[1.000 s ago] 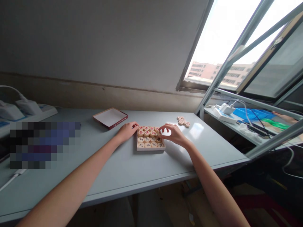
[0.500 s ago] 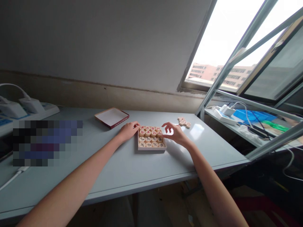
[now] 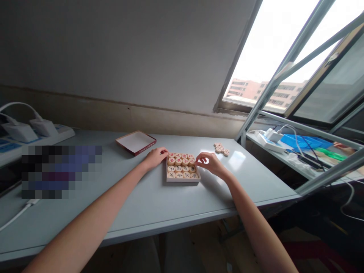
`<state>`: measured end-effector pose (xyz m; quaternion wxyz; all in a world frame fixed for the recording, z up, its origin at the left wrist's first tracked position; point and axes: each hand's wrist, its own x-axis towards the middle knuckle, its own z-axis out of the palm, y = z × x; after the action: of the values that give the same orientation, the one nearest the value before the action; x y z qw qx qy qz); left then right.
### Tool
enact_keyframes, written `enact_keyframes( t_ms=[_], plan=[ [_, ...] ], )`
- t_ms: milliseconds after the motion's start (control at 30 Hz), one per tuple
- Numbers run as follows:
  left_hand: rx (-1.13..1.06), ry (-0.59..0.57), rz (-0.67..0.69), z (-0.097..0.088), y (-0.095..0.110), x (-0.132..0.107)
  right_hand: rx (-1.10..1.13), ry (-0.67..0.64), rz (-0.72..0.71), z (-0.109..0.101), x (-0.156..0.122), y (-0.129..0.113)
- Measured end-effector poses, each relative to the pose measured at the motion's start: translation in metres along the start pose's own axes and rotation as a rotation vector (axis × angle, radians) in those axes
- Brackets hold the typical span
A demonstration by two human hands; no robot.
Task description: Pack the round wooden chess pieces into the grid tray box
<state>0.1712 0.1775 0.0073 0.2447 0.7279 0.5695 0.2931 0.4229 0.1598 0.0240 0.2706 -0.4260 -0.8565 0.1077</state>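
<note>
A shallow open box [image 3: 183,180] on the desk holds rows of round wooden Chinese chess pieces [image 3: 179,168], red-marked ones at the back and black-marked ones in front. My left hand [image 3: 156,157] has its curled fingers closed on the box's back left corner; the tips are partly hidden. At the right side of the box, my right hand [image 3: 212,163] bends its thumb and fingertips together beside a red-marked piece [image 3: 191,162]. Whether they grip that piece or the box wall cannot be made out. A few loose chess pieces [image 3: 221,149] lie farther back to the right.
The box lid [image 3: 135,142] lies inside up at the back left. A power strip [image 3: 64,132] with chargers and a blurred-out area are on the left. Metal frame bars [image 3: 250,117] and a cluttered side table [image 3: 295,168] stand right, where another person's hand [image 3: 344,148] shows.
My right hand's fingers have come closer together and lowered to the box's right side. My left hand keeps its place. Another person's hand has appeared at the far right.
</note>
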Motion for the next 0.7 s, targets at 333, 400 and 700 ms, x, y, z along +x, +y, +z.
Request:
enact_keyframes(
  t_ms=[333, 400, 700],
  plan=[
    [-0.069, -0.041, 0.006, -0.0025, 0.0013, -0.0032, 0.12, -0.036, 0.123, -0.0043, -0.0027, 0.001],
    [-0.103, -0.045, 0.006, -0.0015, -0.0005, -0.0023, 0.137, -0.131, 0.174, -0.0051, -0.0036, 0.0035],
    [-0.161, 0.024, -0.074, 0.0022, 0.0033, -0.001, 0.228, -0.426, 0.269, -0.0029, -0.002, 0.001]
  ],
)
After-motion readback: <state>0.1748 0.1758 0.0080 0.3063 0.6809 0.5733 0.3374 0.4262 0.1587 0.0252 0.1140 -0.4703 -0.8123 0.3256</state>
